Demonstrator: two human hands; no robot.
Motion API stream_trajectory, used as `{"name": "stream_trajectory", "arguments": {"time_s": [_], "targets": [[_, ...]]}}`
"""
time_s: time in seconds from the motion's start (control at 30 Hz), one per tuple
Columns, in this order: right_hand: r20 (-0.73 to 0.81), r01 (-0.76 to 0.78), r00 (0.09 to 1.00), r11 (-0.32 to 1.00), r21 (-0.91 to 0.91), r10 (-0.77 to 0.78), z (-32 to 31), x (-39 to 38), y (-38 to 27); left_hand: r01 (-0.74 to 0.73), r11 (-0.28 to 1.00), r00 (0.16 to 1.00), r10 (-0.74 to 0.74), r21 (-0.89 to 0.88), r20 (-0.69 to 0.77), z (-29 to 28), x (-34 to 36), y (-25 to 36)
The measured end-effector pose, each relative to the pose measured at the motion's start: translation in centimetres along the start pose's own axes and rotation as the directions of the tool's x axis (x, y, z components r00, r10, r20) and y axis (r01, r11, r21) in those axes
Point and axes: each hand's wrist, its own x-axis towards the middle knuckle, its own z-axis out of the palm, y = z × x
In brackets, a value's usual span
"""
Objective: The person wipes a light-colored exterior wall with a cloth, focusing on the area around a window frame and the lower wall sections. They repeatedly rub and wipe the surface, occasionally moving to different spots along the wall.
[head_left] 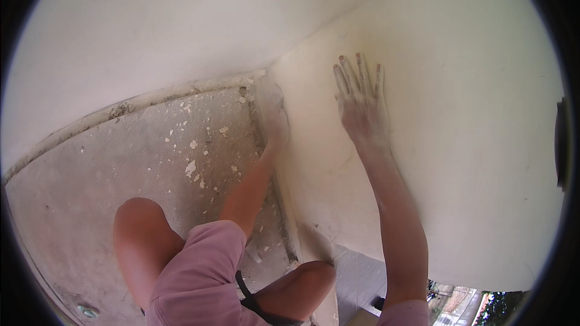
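My right hand [364, 105] lies flat on the cream wall [471, 133], its fingers spread and pointing up, with pale dust on them. Lower and to the left, my left hand [275, 118] is at the foot of the same wall, close to the corner where two walls meet the floor. It is dusty and smeared by motion, so its fingers blend into the pale wall. Whether anything is in it I cannot make out.
Flakes of white paint or plaster [191, 168] lie scattered over the dusty grey floor [90, 187]. A rough, chipped ledge [139, 101] runs along the base of the left wall [151, 24]. My bent knees are below; an opening with greenery [501, 306] shows at lower right.
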Motion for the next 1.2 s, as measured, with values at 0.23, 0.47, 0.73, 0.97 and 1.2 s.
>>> {"name": "stream_trajectory", "arguments": {"time_s": [0.23, 0.47, 0.73, 0.97, 1.2], "targets": [[-0.018, -0.019, 1.000, 0.999, 0.039, 0.020, 2.4, -1.5, 0.3, 0.224, 0.974, 0.912, -0.217, 0.021, 0.348, -1.2, -31.1, 9.8], [-0.043, -0.012, 0.999, 0.998, 0.059, 0.014, 2.1, -3.8, -0.9, 0.464, 0.834, 0.886, -0.441, -0.298, 0.144, 1.4, -21.2, 7.4], [0.007, 0.027, 1.000, 0.987, 0.158, -0.029, 0.9, -4.1, -0.4, 0.511, 0.859, 0.842, -0.503, 0.010, 0.195, -1.0, -37.8, 9.8], [-0.027, -0.007, 1.000, 0.981, 0.195, 0.012, 1.0, -7.5, 0.0, 0.898, 0.434, 0.440, -0.891, -0.074, 0.109, 2.7, -26.7, 11.6], [0.013, -0.057, 0.998, 0.979, 0.195, 0.056, -0.6, -9.9, 2.7, 0.245, 0.966, 0.959, -0.254, 0.088, 0.122, 2.9, -34.1, 18.6]]}}
